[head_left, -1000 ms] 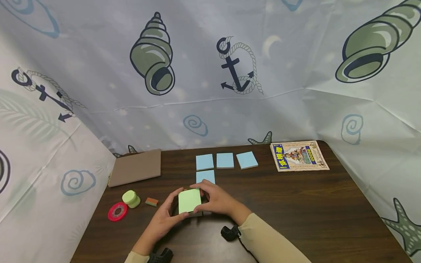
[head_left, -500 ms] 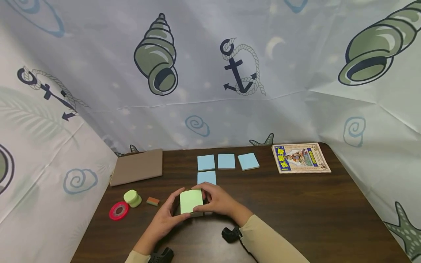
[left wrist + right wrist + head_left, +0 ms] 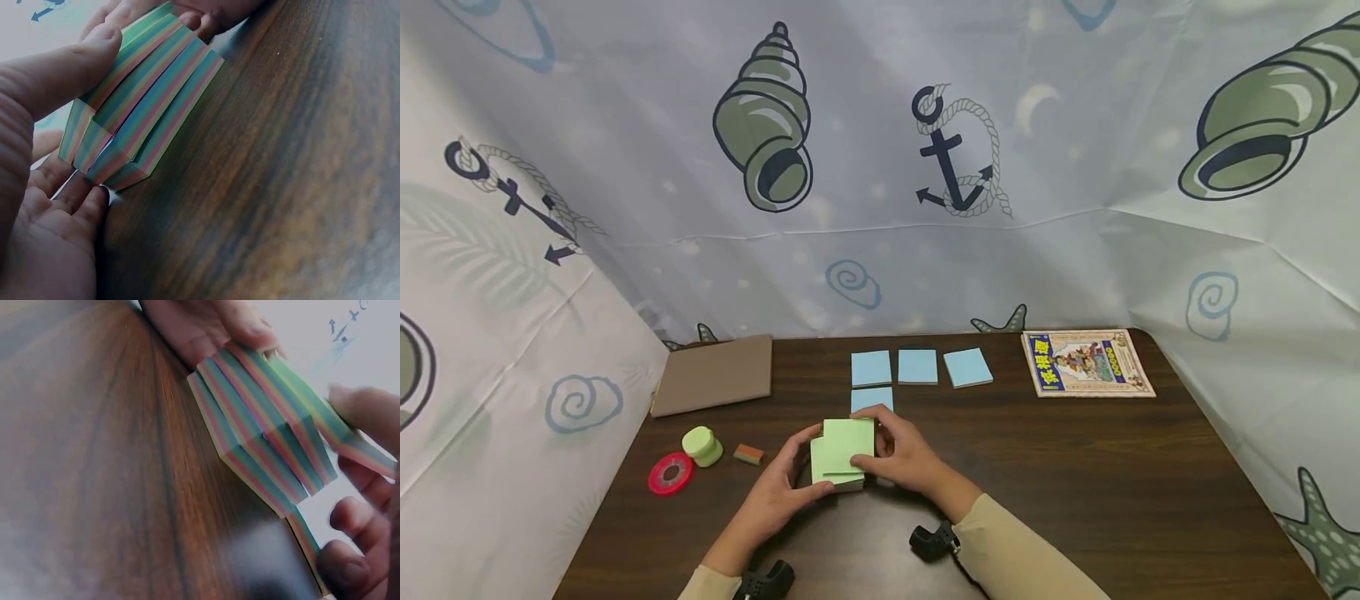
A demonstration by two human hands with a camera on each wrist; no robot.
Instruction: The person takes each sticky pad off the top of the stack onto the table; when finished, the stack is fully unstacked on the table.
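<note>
A stack of sticky note pads (image 3: 131, 119) with multicoloured striped edges sits low over the table in front of me. My left hand (image 3: 779, 485) grips the stack from the left, thumb at the near side and fingers behind. My right hand (image 3: 904, 454) pinches the top light-green sticky note pad (image 3: 848, 442), which is shifted right and away from those below. In the right wrist view that pad (image 3: 356, 447) tilts off the stack between thumb and fingers. Another striped-edged pad (image 3: 304, 540) lies on the table, partly hidden by the right hand's fingers.
Several light-blue sticky note pads (image 3: 917, 367) lie beyond the hands. At left are a brown flat folder-like item (image 3: 715, 375), a light-green rounded object (image 3: 702, 446), a red ring-shaped object (image 3: 671, 474) and a small orange-and-grey eraser-like block (image 3: 748, 454). Illustrated booklets (image 3: 1086, 362) lie at back right.
My right hand has slid the top pad to the right and away from me, off its alignment with the stack. The left hand keeps its grip.
</note>
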